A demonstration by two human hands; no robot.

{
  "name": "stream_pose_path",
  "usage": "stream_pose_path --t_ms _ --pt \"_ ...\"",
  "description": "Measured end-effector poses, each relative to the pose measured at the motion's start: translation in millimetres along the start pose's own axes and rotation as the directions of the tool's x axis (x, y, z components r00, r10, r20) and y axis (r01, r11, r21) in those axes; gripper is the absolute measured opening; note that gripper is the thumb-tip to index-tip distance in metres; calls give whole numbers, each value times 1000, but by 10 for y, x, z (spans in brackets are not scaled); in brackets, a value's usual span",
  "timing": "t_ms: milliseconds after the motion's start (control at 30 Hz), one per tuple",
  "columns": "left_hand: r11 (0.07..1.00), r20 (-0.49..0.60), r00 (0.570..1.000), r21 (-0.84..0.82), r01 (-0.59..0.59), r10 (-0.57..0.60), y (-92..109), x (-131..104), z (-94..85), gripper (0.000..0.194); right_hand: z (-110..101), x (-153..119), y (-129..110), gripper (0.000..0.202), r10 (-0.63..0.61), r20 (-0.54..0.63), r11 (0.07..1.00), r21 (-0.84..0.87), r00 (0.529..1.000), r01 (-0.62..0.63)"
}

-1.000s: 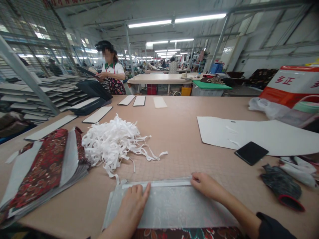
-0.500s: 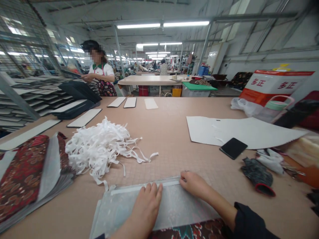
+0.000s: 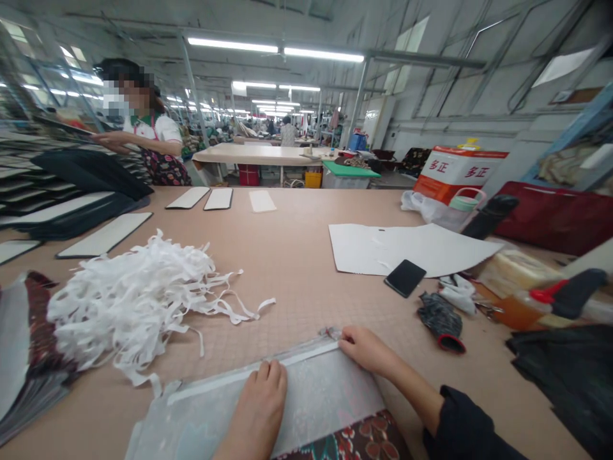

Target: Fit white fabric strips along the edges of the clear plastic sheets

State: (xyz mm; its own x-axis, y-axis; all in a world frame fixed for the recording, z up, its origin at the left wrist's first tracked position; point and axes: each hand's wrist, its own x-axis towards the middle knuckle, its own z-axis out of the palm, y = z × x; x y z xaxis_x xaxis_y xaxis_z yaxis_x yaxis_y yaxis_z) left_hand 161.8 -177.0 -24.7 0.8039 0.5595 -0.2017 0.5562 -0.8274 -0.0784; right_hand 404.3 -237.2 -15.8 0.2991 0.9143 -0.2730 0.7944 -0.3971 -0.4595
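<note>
Beneath both hands lies a stack of pale grey backed fabric (image 3: 330, 390), with dark red floral print (image 3: 357, 441) showing at its near edge. A narrow white strip (image 3: 215, 383) runs along the far edge of the top piece. My left hand (image 3: 261, 402) rests on the fabric, fingers together and laid down with their tips at the strip. At the strip's right end, my right hand (image 3: 366, 348) is closed, thumb and fingers pinching the strip near the fabric corner. A loose heap of white strips (image 3: 138, 297) lies beyond, to the left.
Another stack of printed fabric (image 3: 41, 338) sits at the left edge. On the right are a large white board (image 3: 359, 246), a black phone (image 3: 405, 278), a dark glove (image 3: 438, 319) and a black bag (image 3: 569, 377). A co-worker (image 3: 148, 134) stands across the table, far left.
My view has swung to the right, so the table items appear farther left. Both hands stay at the strip; my right hand remains at its right end, and my left fingers look more bent.
</note>
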Motion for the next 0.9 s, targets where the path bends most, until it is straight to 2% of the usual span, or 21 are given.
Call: stream_pose_path --t_ms 200,467,567,600,667,733,767,833,900 --pt "1000 -90 996 15 -3 4 56 2 13 55 75 42 -7 14 41 -2 993 -110 999 -41" --pt "999 -75 997 17 28 -26 94 23 -33 53 -44 41 0 11 52 24 976 -211 998 -46" --pt "999 -84 995 5 44 -44 104 18 -24 51 -19 -39 -113 13 61 -85 958 -275 995 -82" --pt "999 -85 995 0 46 -46 114 14 -27 50 35 -76 -186 16 1 -139 957 -288 990 -41" --pt "999 -88 995 -11 52 -53 137 1 -41 47 211 -158 -353 22 -229 -190 936 -314 955 162" --pt "998 -93 994 -28 58 -61 137 -34 -51 43 432 -237 -474 28 -469 -162 852 -343 868 397" --pt "997 -94 993 -36 64 -67 115 -68 -48 41 536 -270 -487 32 -546 -145 806 -359 825 470" --pt "995 -80 993 -40 89 -92 9 -181 -15 39 690 -307 -387 36 -608 -152 762 -389 779 518" --pt "989 -54 987 -23 149 -150 -180 -368 51 39 755 -294 -142 39 -603 -192 771 -390 774 504"
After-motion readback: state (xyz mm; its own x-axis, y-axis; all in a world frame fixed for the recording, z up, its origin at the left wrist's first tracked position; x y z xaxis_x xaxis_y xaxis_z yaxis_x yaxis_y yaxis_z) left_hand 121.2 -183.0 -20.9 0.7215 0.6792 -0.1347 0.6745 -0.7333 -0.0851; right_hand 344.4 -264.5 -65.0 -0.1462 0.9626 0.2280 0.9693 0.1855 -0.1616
